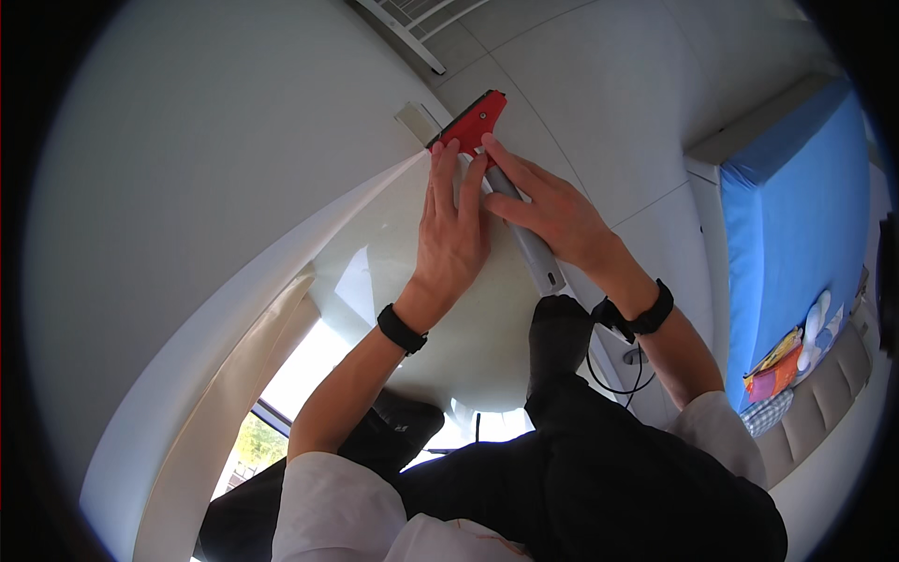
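Observation:
A scraper with a red head [481,116] and a long grey handle [536,251] is held in both my hands, its blade edge up against the white wall. My right hand [559,214] closes around the upper handle, thumb and fingers just below the head. From the other side, my left hand [449,234] presses its fairly straight fingertips on the lower part of the red head and the neck. Right beside the blade, a small pale rectangular piece [418,122] sits at the wall's edge; I cannot make out its kind.
My black-socked foot [559,342] rests on the pale surface [440,347] below the handle. A bed with a blue sheet [796,225] stands at the right. At the top is a white metal rack [412,37]. A beige curtain [225,403] hangs by the window at left.

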Tool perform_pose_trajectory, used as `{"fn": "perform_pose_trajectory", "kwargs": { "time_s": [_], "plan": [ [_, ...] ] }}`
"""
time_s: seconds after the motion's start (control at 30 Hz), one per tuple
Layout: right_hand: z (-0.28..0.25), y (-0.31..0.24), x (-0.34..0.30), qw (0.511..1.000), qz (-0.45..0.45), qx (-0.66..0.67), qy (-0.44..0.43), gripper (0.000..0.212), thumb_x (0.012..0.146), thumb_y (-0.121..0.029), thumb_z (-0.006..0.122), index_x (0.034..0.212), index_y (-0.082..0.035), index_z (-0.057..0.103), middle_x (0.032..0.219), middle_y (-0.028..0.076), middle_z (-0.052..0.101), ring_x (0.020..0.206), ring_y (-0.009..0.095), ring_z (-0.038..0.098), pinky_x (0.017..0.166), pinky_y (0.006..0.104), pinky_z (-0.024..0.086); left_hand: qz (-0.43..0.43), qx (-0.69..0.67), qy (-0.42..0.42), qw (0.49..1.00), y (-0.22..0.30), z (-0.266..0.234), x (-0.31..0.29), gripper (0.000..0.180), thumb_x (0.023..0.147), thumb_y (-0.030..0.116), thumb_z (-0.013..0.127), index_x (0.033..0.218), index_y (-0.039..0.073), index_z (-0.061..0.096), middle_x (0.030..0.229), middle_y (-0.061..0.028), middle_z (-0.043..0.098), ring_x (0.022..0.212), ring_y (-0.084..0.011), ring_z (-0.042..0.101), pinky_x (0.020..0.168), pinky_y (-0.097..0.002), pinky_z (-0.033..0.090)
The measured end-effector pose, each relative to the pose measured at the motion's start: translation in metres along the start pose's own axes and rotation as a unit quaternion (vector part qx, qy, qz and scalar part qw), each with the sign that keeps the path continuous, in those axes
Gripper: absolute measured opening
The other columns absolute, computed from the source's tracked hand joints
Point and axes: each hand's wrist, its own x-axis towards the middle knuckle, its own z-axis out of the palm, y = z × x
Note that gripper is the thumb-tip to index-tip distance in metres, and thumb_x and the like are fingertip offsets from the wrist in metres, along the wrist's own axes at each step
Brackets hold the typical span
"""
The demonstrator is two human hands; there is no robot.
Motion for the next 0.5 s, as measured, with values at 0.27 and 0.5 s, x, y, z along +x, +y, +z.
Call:
{"fn": "perform_pose_trajectory", "kwargs": {
  "time_s": [0.27,0.5],
  "plan": [
    [0.0031,-0.0019,0.0003,1.0,-0.002,-0.002,0.01,0.025,0.085,-0.003,0.071,0.107,-0.012,0.065,0.163,0.021,0.04,0.123,0.035,0.065,0.095,0.0398,0.059,0.007,0.011,0.001,1.0,-0.0009,0.0001,0.0016,0.068,0.084,-0.011,0.067,0.148,0.002,0.048,0.155,-0.0287,0.038,0.145,-0.0543,0.04,0.111,-0.0545,0.05],
    [0.0052,-0.0027,0.0046,1.0,-0.007,-0.007,0.029,0.02,0.085,-0.005,0.07,0.104,-0.011,0.065,0.16,0.022,0.043,0.125,0.036,0.064,0.097,0.04,0.059,0.012,0.015,0.01,1.0,-0.0012,0.0001,0.0037,0.072,0.082,-0.014,0.068,0.148,0.003,0.046,0.157,-0.0293,0.036,0.146,-0.0536,0.039,0.103,-0.052,0.056]
  ]
}}
